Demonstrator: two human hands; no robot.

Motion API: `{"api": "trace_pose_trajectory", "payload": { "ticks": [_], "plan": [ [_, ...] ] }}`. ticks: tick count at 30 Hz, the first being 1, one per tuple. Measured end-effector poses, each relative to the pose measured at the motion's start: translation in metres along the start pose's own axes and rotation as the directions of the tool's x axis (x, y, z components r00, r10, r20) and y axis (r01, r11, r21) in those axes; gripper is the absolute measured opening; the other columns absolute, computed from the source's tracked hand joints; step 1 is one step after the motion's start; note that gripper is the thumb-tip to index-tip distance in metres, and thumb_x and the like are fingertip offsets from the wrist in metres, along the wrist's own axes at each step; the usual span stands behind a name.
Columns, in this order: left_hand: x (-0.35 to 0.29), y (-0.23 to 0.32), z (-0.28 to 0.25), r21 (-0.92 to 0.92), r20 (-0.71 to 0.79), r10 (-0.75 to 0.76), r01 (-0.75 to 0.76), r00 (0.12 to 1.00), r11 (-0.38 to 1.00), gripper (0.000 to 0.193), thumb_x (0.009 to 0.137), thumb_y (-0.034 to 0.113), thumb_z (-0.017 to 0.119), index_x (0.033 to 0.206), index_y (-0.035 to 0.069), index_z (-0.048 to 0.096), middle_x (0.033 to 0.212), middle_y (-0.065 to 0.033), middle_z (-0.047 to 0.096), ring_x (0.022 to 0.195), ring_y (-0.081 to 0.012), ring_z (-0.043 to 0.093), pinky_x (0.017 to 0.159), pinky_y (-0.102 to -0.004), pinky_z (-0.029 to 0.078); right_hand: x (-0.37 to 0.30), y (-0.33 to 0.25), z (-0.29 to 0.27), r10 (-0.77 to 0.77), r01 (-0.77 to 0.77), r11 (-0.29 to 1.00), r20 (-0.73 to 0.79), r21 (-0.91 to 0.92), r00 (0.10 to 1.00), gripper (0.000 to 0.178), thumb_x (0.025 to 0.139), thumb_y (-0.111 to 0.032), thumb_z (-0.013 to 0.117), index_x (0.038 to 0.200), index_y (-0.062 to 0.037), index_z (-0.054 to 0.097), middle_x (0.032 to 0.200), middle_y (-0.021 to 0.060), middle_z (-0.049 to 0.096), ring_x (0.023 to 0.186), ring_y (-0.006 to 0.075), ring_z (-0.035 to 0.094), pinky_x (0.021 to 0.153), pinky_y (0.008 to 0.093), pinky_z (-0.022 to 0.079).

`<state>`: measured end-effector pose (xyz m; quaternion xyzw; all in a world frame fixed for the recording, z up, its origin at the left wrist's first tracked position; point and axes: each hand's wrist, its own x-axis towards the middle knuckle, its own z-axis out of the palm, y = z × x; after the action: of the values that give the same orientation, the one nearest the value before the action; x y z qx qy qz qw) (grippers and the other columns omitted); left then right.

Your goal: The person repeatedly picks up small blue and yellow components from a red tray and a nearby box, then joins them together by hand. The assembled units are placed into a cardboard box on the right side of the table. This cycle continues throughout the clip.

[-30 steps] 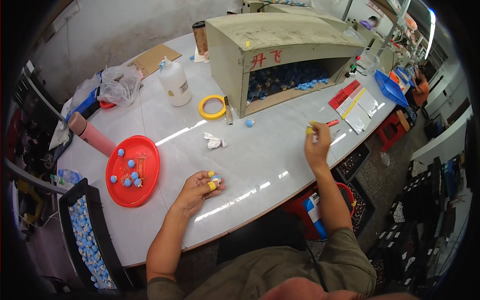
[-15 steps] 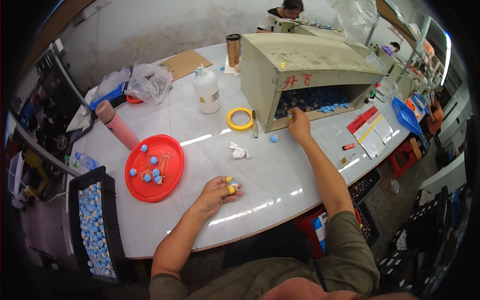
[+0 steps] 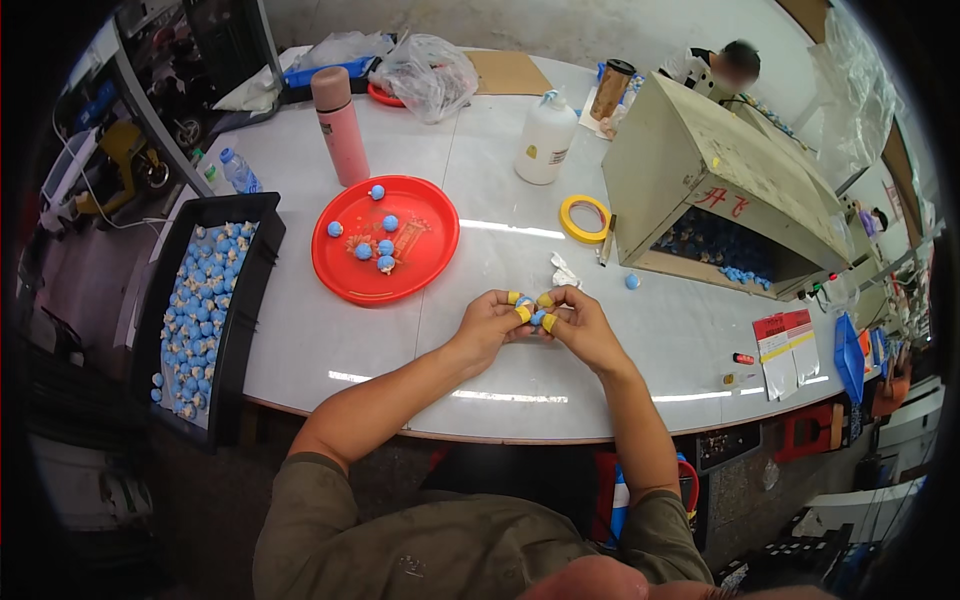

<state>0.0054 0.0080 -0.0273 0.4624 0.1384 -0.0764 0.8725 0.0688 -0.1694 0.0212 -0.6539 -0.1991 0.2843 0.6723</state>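
My left hand (image 3: 484, 330) and my right hand (image 3: 588, 332) meet above the table, with yellow tape wrapped round several fingertips. Between the left thumb and fingers sits a small blue-and-cream ball-shaped piece, mostly covered. A small blue piece (image 3: 538, 318) is pinched in my right hand, close against the other one. Left of the hands lies a red round plate (image 3: 432, 255) carrying several small blue balls with cream parts. One more blue ball (image 3: 632, 282) rests on the table to the right, beyond a crumpled white tissue (image 3: 564, 272).
A black tray (image 3: 262, 262) full of blue balls stands at left. Behind the plate is a pink bottle (image 3: 344, 140). Farther back are a white squeeze bottle (image 3: 546, 140), yellow tape roll (image 3: 584, 218) and brown cup (image 3: 611, 90). An open-fronted box (image 3: 740, 150) holds blue pieces; another person sits behind it.
My right hand has come back from the box opening to my left hand, now with a small blue piece in its fingers. The whole view has turned toward the left.
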Motion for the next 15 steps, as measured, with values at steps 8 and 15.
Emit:
{"api": "trace_pose_trajectory", "payload": {
  "ticks": [8,15],
  "plan": [
    [0.001,-0.004,0.0,-0.083,-0.053,0.018,-0.023,0.998,0.996,0.028,0.096,0.009,0.063,0.118,0.002,0.048,0.112,-0.01,0.065,0.1,-0.0159,0.065,0.086,-0.028,0.056,-0.011,0.023,0.03,-0.475,0.288,0.743,-0.173,-0.604,0.863,0.02,0.086,0.002,0.064,0.106,0.0033,0.063,0.096,0.0096,0.067,0.083,0.0148,0.065,0.072,0.0264,0.053],
    [0.0,0.0,0.005,-0.112,-0.044,0.011,-0.016,0.999,0.994,0.031,0.095,0.006,0.062,0.119,-0.002,0.045,0.111,-0.0126,0.064,0.099,-0.0172,0.066,0.085,-0.0275,0.057,-0.004,0.038,0.023,-0.409,0.255,0.851,-0.276,-0.46,0.87,0.022,0.085,0.002,0.066,0.107,0.0043,0.063,0.097,0.0135,0.07,0.082,0.0159,0.066,0.069,0.0275,0.053]
  ]
}}
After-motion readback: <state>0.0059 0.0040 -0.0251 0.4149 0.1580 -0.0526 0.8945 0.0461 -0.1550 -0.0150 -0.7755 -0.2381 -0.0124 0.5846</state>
